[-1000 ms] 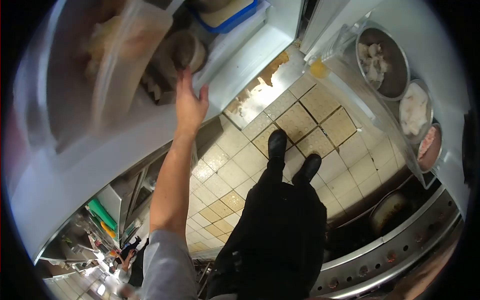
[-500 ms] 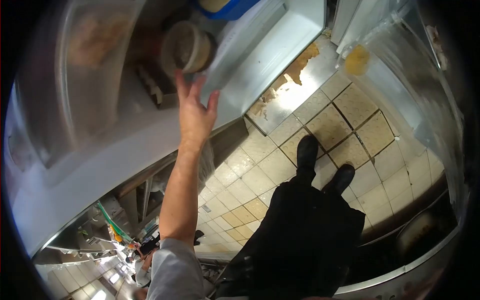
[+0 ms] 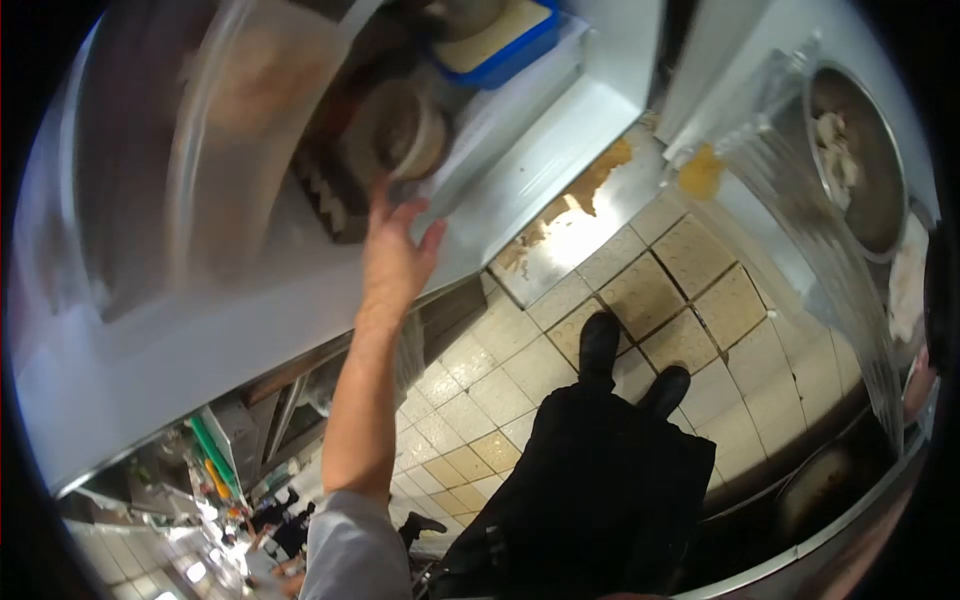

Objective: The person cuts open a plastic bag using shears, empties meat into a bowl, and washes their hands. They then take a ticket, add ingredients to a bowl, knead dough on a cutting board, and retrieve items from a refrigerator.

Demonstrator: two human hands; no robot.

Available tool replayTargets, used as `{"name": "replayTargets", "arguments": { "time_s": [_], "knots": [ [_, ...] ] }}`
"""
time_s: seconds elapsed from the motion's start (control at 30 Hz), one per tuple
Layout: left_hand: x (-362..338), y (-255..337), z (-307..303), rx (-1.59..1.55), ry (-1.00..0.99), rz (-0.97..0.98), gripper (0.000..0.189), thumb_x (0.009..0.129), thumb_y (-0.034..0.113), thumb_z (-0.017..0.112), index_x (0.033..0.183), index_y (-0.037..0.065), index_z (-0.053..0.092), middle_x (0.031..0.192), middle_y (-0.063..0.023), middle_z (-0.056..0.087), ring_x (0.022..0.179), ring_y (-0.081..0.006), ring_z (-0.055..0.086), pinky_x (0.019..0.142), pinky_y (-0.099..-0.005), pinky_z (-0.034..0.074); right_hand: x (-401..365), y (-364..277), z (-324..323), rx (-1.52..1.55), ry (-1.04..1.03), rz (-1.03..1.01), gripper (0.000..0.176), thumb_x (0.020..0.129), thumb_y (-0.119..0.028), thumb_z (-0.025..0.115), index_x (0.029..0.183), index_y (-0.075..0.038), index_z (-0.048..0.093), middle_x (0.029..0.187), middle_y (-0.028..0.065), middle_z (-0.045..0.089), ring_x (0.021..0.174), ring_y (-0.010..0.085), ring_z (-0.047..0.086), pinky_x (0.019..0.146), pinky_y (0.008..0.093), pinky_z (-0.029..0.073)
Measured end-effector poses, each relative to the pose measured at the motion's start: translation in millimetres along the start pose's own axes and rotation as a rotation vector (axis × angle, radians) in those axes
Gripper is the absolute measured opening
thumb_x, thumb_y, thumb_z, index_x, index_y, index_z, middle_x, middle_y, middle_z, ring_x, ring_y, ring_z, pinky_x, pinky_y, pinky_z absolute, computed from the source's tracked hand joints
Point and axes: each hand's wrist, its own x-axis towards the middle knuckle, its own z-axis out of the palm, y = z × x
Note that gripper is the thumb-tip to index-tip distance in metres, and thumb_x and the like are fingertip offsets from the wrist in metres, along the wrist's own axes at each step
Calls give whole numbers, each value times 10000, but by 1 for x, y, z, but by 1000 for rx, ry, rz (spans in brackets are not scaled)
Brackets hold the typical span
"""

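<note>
Reach at tub, no grip made. Round beige lidded tub (image 3: 405,130) sat on shelf inside open steel cabinet (image 3: 560,130), not gripped, not lifted. Left hand (image 3: 395,255) stretched out to it, arm extended. Fingers (image 3: 380,200) loosely spread, tips at tub's lower edge, thumb splayed to side, nothing pinched. Touching or just short: could not tell, blur. Blue plastic tray (image 3: 520,50) with pale contents lay just beyond tub. Clear plastic container (image 3: 250,130) stood near, blurred. Right hand out of view.

The left arm (image 3: 355,400) is stretched straight forward; the left hand (image 3: 395,260) is flat, its fingers spread apart upward.
</note>
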Motion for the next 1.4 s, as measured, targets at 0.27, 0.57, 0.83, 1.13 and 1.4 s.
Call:
{"name": "replayTargets", "arguments": {
  "time_s": [0.27, 0.57, 0.83, 1.13, 1.4],
  "knots": [
    [40, 30, -15, -468, 152, -123, 283, 947, 167, 719, 1164, -12, 696, 1287, -188, 661, 1143, -215, 644, 939, -313, 518, -17, 26, -11, 58, 31, -2, 295, 980, -356, 476, 988, -76, 569, 1074, 87, 581, 1129, 229, 553, 1120, 424, 350],
    [181, 11, 3, -1193, 237, -363, 300, 994, 123, 613, 1263, -8, 583, 1110, -98, 659, 988, -204, 653, 884, -349, 543, -18, 34, -22, 49, 64, 8, 311, 980, -364, 479, 1016, -69, 570, 1097, 92, 584, 1133, 228, 557, 1112, 420, 361],
    [372, -184, 26, -1441, -391, 10, 334, 992, 163, 607, 1280, -2, 572, 1166, -163, 658, 1017, -295, 661, 942, -422, 557, -11, 35, -11, 36, 73, 18, 326, 980, -371, 482, 1041, -63, 572, 1118, 97, 587, 1137, 227, 560, 1105, 417, 371],
    [380, -164, 37, -1358, 332, -510, 392, 1027, 270, 548, 1331, 22, 547, 1261, -157, 623, 1139, -307, 626, 986, -491, 540, -7, 35, 9, 20, 74, 28, 346, 980, -379, 484, 1068, -57, 573, 1141, 103, 591, 1141, 226, 564, 1097, 413, 382],
    [368, -159, 36, -1398, 388, -519, 406, 1028, 298, 544, 1329, 25, 544, 1266, -146, 616, 1147, -304, 623, 974, -480, 551, 0, 30, 16, 15, 65, 28, 365, 979, -386, 487, 1093, -51, 574, 1162, 107, 594, 1144, 225, 568, 1090, 409, 392]
  ]
}}
